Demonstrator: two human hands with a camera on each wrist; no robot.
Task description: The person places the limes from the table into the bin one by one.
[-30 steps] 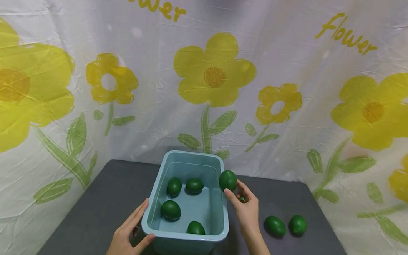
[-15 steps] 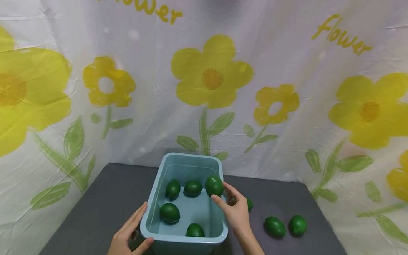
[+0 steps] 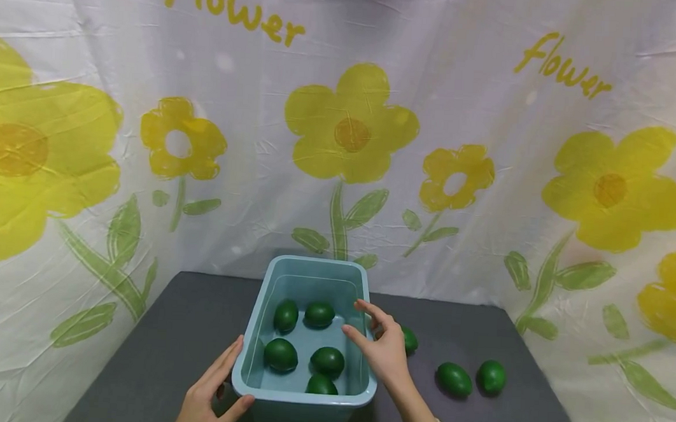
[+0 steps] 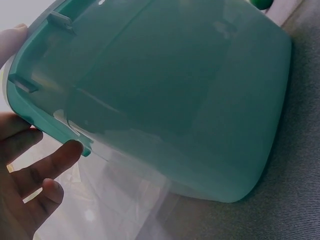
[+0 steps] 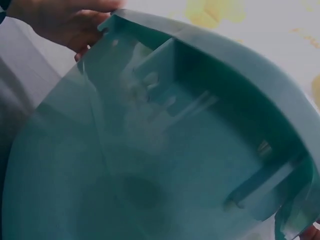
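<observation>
A light blue plastic bin (image 3: 302, 398) stands on the grey table. Several dark green limes lie inside it, one lime (image 3: 327, 362) right behind another lime (image 3: 322, 385) at the near end. My left hand (image 3: 208, 389) grips the bin's near left corner, thumb on the rim. In the left wrist view its fingers (image 4: 52, 162) lie at the underside of that rim. Over the right rim hangs my right hand (image 3: 385, 350), thumb and fingers spread apart with nothing between them. The right wrist view shows mostly the bin's outer wall (image 5: 150, 150).
Right of the bin, two limes lie side by side, the nearer lime (image 3: 454, 379) and another lime (image 3: 491, 377). One more lime (image 3: 409, 340) is partly hidden behind my right hand. A white flower-printed curtain (image 3: 248, 168) hangs behind the table (image 3: 207, 306).
My right hand has moved left over the bin with a lime and let go of it; that lime now lies inside near the front. My left hand stays at the corner.
</observation>
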